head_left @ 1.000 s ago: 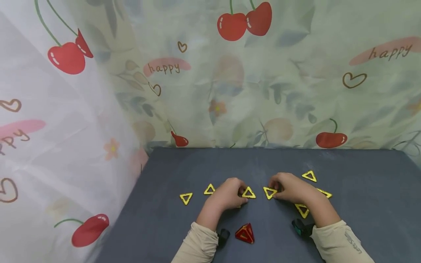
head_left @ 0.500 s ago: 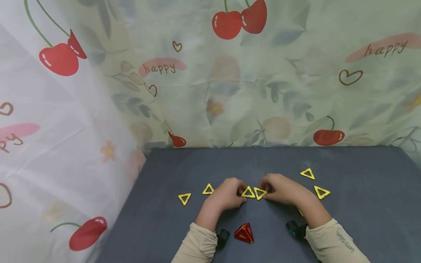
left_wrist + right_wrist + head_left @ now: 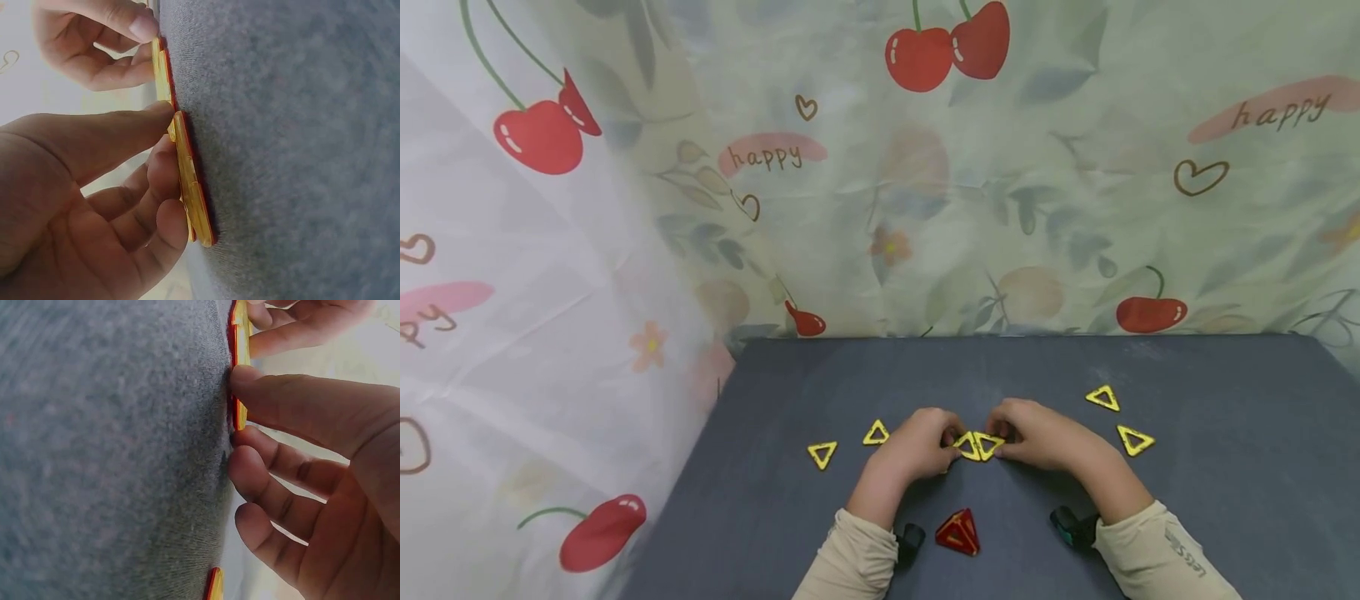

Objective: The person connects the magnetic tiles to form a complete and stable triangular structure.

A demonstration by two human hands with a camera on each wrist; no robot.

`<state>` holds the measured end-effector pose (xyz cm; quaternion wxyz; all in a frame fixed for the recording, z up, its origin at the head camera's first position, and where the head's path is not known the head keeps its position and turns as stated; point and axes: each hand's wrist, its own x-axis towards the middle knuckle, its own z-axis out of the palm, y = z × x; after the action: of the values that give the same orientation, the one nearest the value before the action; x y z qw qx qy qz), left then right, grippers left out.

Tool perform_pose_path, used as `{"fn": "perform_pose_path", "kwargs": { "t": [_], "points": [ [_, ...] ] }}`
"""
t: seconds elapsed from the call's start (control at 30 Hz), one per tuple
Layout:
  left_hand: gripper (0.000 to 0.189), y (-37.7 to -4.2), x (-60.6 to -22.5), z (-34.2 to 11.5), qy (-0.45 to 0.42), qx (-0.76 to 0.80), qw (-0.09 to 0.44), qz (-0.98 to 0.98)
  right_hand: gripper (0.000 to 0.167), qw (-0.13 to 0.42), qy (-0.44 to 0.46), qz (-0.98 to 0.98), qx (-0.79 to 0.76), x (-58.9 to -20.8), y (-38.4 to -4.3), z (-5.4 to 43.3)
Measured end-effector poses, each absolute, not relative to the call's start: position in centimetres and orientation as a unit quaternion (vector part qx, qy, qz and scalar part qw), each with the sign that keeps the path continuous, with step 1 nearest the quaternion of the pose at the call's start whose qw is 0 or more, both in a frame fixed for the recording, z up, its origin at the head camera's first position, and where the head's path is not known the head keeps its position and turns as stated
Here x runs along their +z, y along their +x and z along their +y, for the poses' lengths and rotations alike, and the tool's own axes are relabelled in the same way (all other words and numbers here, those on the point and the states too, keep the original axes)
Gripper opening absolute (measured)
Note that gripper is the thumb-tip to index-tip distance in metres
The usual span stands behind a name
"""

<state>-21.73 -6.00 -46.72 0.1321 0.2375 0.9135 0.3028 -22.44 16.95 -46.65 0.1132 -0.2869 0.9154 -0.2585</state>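
In the head view my left hand pinches a yellow triangular magnetic tile low over the table. My right hand holds a second yellow triangular magnetic tile between thumb and fingers. The two tiles meet edge to edge between the hands. Seen from the left wrist, another yellow tile lies by the left fingertips, nearer the camera than the held one. The right wrist view shows the thumb on the right tile. Fingers partly cover both held tiles.
A red pyramid stands on the dark grey table between the forearms. Two yellow triangles lie left of the left hand. Right of the right hand lie two more, one farther back. A patterned cloth hangs behind.
My right hand has moved left with its tile, closing the gap until it meets the left tile. My left hand has barely moved. A tile beside the right forearm is now hidden.
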Motion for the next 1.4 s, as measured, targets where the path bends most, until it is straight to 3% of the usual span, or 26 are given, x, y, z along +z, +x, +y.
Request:
{"fn": "perform_pose_path", "kwargs": {
  "t": [0.43, 0.73, 1.4],
  "points": [
    [0.024, -21.8, -46.8, -6.1, 0.248, 0.299, 0.131, 0.912, 0.011, 0.109, -0.318, 0.897, -0.287, -45.5, -22.6, 16.2],
    [0.026, -22.0, -46.5, -6.5, 0.252, 0.327, 0.158, 0.897, 0.015, 0.103, -0.332, 0.891, -0.292, -45.7, -22.5, 16.0],
    [0.034, -22.9, -45.5, -9.3, 0.165, 0.316, 0.143, 0.923, 0.015, 0.111, -0.328, 0.891, -0.293, -45.5, -22.4, 15.8]
  ]
}}
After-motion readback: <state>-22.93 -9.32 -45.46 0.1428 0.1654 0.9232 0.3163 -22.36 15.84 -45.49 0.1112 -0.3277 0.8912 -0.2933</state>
